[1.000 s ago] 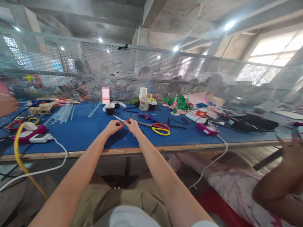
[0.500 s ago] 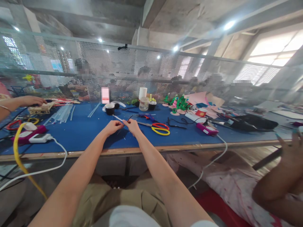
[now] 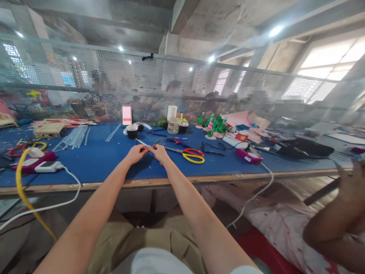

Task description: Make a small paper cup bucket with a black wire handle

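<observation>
My left hand point(image 3: 138, 153) and my right hand point(image 3: 157, 152) meet fingertip to fingertip above the blue table, both closed in a pinch. A thin black wire-like strand point(image 3: 156, 143) sticks up from my right fingers. Another dark thin end shows by my left fingers; whether it is the same strand I cannot tell. A narrow white strip point(image 3: 142, 143) lies just beyond the fingertips. Right of my hands are scissors point(image 3: 193, 155) with red and yellow handles. A white-rimmed black cup point(image 3: 132, 131) stands beyond my left hand.
Glue sticks point(image 3: 76, 137) and a wooden frame point(image 3: 49, 129) lie left. Purple power strips point(image 3: 249, 155) with cables sit on both sides. A clear jar point(image 3: 173, 126), green craft figures point(image 3: 218, 125) and a black bag point(image 3: 302, 147) stand farther back. A co-worker's raised hand point(image 3: 352, 182) is at right.
The other person's arm at the far left, over the wooden frame, has gone out of view. My hands stay almost in place, with only a slight shift of the fingers.
</observation>
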Demonstrator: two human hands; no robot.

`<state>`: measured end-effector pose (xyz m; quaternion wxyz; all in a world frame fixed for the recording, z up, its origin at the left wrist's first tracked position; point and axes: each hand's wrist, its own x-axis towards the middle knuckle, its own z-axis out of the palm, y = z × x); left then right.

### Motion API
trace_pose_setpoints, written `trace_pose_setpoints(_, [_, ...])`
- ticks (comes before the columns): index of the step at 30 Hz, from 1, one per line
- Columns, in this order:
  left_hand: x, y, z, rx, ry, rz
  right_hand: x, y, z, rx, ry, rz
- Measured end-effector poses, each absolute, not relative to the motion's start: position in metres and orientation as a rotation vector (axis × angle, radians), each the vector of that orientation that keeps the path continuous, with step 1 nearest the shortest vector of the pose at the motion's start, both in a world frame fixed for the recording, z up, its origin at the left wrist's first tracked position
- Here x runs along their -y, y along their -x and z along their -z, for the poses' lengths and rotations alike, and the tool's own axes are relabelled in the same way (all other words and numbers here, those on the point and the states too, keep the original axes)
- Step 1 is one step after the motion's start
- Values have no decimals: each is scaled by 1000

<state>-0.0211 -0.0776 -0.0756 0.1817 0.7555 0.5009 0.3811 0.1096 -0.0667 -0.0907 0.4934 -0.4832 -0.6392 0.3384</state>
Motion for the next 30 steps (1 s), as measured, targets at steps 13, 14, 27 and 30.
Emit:
trace_pose_setpoints(13, [80,19,77,-1383,-2064,-1078,64,-110,92,1486,1208,-776])
trace_pose_setpoints(14, [80,18,77,-1384,-2053,-1082,64,-110,92,1488,1204,-778])
trace_pose_setpoints(27, [82,19,74,-1356,-1928,-1134,68,-109,89,1538,1123,-830])
trace_pose_setpoints(30, [82,18,76,-1348,-1921,-1139,66,-110,89,1533,1142,-767])
